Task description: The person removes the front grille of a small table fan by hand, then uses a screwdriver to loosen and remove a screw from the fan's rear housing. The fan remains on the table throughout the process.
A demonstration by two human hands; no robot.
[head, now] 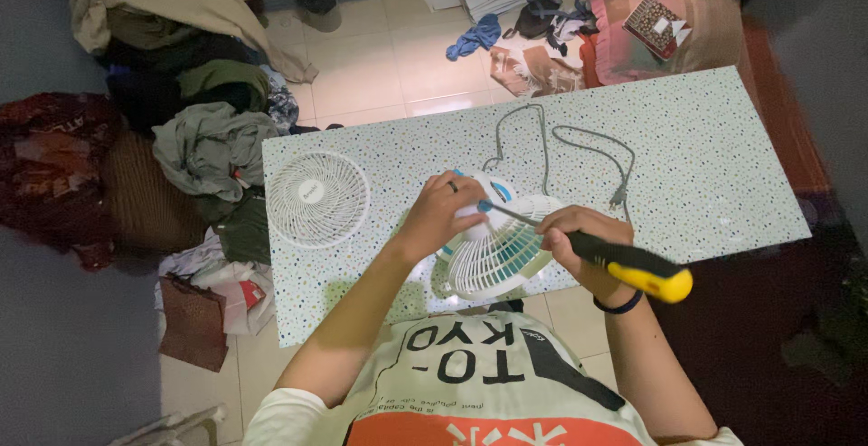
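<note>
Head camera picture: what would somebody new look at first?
Probably the yellow-handled screwdriver in the right hand, its tip poking at the small white fan near the front edge of the speckled table. The left hand steadies the fan, and a loose round fan grille lies at the table's left end.

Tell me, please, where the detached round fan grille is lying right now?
In the head view, the detached grille lies flat at the left end of the speckled table, apart from the left hand and beside the clothes pile.
</note>
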